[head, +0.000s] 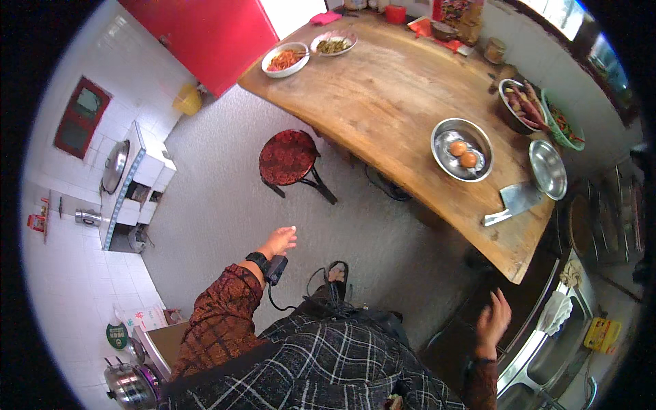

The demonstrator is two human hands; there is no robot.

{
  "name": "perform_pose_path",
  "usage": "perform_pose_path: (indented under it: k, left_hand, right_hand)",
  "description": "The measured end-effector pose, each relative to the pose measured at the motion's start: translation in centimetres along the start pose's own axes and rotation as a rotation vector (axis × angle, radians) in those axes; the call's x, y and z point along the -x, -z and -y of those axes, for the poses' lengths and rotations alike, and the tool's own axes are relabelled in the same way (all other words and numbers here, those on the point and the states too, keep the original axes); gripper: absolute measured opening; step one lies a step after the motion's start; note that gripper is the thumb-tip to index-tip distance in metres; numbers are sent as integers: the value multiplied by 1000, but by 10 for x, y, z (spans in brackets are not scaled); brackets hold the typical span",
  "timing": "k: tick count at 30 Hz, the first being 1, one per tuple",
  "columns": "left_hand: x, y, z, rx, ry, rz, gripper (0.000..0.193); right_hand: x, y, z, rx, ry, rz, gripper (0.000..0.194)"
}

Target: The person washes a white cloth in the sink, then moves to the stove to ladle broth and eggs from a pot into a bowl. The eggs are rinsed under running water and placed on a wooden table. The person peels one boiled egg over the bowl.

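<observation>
My left hand (281, 241) hangs over the grey floor with nothing in it, its fingers loosely curled. A black strap with a small cabled box circles that wrist. Off to the right, my right hand (494, 318) is bare too, fingers apart, between the wooden table's (379, 102) near corner and the sink. On the table, a steel bowl (443, 169) holds two brown eggs (463, 154). Closer to the corner lies a cleaver (518, 200), beside a second steel bowl (548, 169) that looks tilted at the table's edge.
A round stool (288, 156) with a red top stands left of the table. Two dishes of food, a white bowl (285, 73) and a plate (353, 38), sit at the far end. Sweet potatoes (523, 105) fill a bowl by the wall. The sink (556, 353) is at right.
</observation>
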State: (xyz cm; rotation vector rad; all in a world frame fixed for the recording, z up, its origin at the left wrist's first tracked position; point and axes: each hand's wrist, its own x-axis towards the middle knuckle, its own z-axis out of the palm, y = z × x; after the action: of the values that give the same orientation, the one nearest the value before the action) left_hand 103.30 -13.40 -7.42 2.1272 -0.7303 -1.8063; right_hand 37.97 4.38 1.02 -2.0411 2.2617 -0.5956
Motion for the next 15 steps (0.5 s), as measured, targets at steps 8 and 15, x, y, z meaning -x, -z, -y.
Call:
perform_pose_path:
  k: [8,15]
  left_hand:
    - [-67,80,17,19,45,-70,75]
    - [-148,106,23,205,88,2,82]
  right_hand:
    - [-266,-146,238,-44,444,216,76]
    - [-355,-216,312,94,482,183,88]
